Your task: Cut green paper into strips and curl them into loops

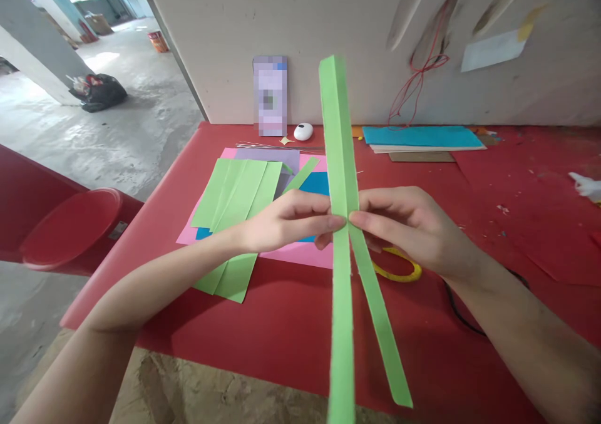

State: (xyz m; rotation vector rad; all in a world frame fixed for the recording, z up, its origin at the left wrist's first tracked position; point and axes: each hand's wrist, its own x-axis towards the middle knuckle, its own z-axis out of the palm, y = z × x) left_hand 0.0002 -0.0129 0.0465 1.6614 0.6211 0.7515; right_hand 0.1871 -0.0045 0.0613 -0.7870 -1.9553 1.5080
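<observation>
A long green paper strip (339, 142) stands upright between my hands, creased down its middle. Below my fingers it parts into two narrow tails, one hanging straight and the other slanting to the right. My left hand (293, 220) pinches its left side, thumb on the front. On the right side, my right hand (406, 223) pinches at the same height, the two thumbs nearly touching. Yellow-handled scissors (399, 275) lie on the table under my right hand, their blades hidden. Behind my left forearm, several green paper pieces (239, 189) rest on pink paper (295, 256).
A phone (270, 95) leans on the wall beside a small white oval object (303, 131). Blue sheets (422, 137) lie at the back right of the red table (291, 324). A red round stool (75, 223) stands left. Red string (422, 67) hangs from the wall.
</observation>
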